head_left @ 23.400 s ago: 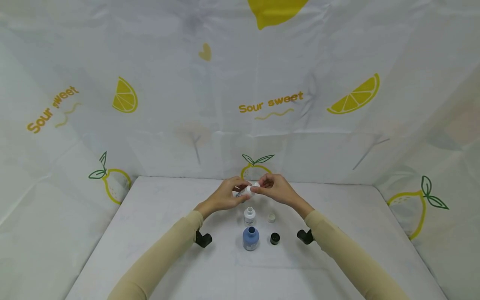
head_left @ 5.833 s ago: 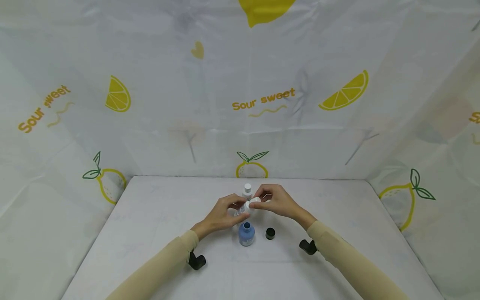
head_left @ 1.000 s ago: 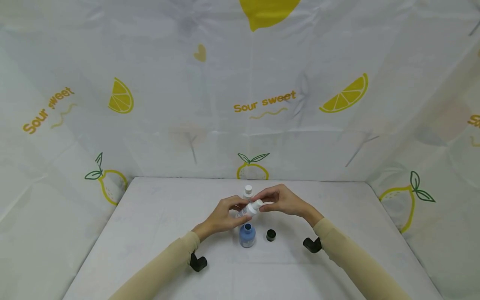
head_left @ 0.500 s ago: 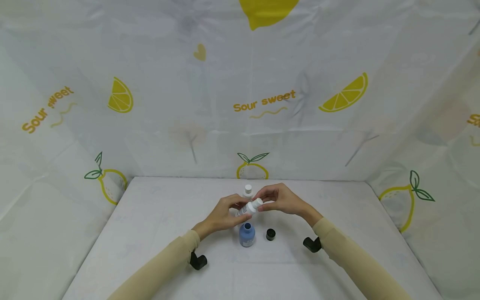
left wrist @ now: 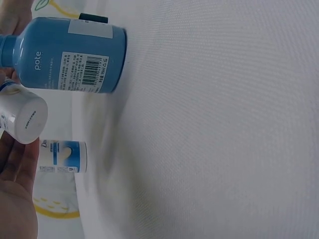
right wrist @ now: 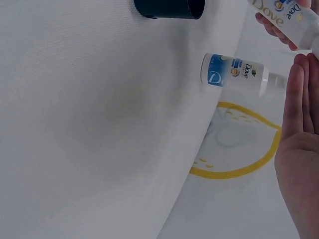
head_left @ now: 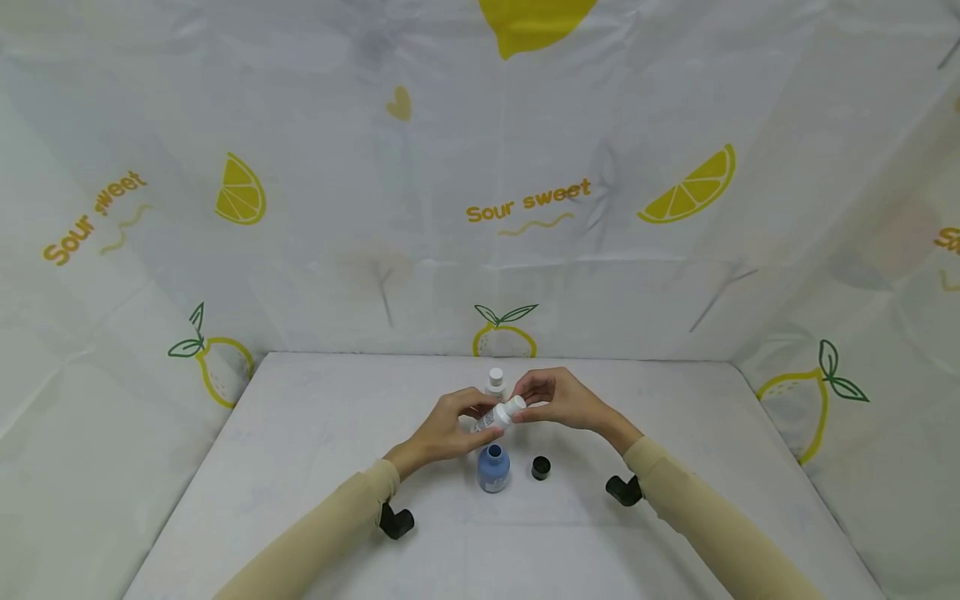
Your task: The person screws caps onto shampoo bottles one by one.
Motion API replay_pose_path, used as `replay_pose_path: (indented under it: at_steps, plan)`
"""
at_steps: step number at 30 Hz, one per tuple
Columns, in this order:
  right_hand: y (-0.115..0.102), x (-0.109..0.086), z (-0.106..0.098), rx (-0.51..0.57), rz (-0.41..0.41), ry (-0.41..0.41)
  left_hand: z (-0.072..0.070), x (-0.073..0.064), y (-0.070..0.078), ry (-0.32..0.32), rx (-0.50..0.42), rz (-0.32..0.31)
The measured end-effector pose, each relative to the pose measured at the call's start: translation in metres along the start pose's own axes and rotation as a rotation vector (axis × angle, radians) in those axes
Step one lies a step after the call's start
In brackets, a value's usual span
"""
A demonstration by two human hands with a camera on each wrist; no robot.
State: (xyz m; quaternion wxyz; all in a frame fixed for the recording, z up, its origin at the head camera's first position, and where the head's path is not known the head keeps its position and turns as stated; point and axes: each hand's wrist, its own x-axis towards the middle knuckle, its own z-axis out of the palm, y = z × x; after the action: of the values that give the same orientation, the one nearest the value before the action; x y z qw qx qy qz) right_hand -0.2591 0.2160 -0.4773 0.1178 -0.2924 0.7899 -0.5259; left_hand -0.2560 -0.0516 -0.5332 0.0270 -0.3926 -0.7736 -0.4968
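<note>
My left hand point(head_left: 442, 427) grips a small white Dove bottle point(head_left: 491, 418), tilted with its top to the upper right. Its base point(left wrist: 31, 119) faces the left wrist view. At the white cap point(head_left: 515, 405) on that bottle, my right hand point(head_left: 564, 402) pinches with thumb and fingertips. Just behind the hands stands a second white Dove bottle point(head_left: 495, 383), upright and capped, its blue-and-white label turned to the right wrist view. Nearer to me is a blue bottle point(head_left: 493, 473) with an uncovered mouth. A black screw cap point(head_left: 541, 468) lies to its right.
The table point(head_left: 337, 400) has a white cloth, and a white lemon-print curtain point(head_left: 420, 208) hangs behind it. Black wrist devices point(head_left: 397, 522) jut from under both beige sleeves.
A loose white cap lay beside an uncapped white bottle earlier; now a capped bottle stands at the back. Within the last second, my right hand has closed in on the held bottle's cap.
</note>
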Motion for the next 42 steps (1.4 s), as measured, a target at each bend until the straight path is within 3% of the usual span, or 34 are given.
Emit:
replay_pose_path:
  at_steps: [13,42]
  plan:
    - [-0.003,0.0049,0.0043,-0.078,0.023,0.066,-0.0038,0.0021,0.0008,0.017,-0.008,0.0]
    - [-0.0046,0.0031,0.0072,-0.134,0.064,0.061,-0.0025,-0.0004,-0.0007,-0.004,-0.003,-0.041]
